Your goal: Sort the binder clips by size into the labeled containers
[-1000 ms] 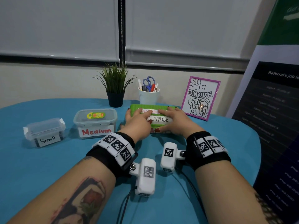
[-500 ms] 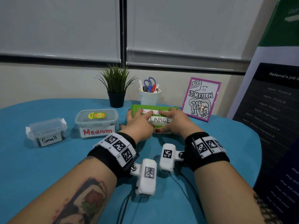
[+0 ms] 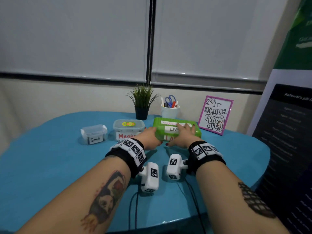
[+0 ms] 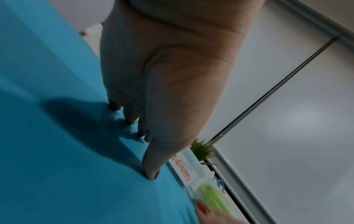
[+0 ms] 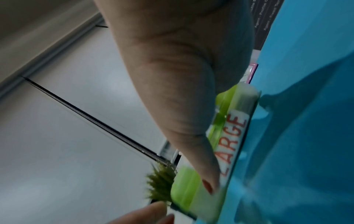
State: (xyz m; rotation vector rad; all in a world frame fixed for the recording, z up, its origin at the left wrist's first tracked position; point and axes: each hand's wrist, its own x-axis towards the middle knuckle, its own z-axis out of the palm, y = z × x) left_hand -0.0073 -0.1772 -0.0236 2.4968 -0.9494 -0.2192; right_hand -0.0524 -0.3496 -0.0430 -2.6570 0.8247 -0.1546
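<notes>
Three lidded containers stand in a row on the blue tablecloth (image 3: 50,166): a clear one labeled Small (image 3: 93,134), a clear one labeled Medium (image 3: 128,128) (image 4: 182,168), and a green one labeled LARGE (image 3: 158,130) (image 5: 184,189). My left hand (image 3: 150,137) (image 4: 153,151) is at the green container's left end, its thumb and fingertips down on the cloth, holding nothing. My right hand (image 3: 184,134) (image 5: 191,121) lies over the green lid, fingers flat on top and thumb pressed against the front label. No binder clips show.
Behind the containers stand a small potted plant (image 3: 142,105), a white cup with scissors and pens (image 3: 169,110) and a pink-framed drawing (image 3: 215,114). A dark poster board (image 3: 287,132) rises at the table's right edge. Black cables trail from my wrists.
My left hand has slid off the green lid to the container's left end and down onto the cloth. My right hand stays on the lid.
</notes>
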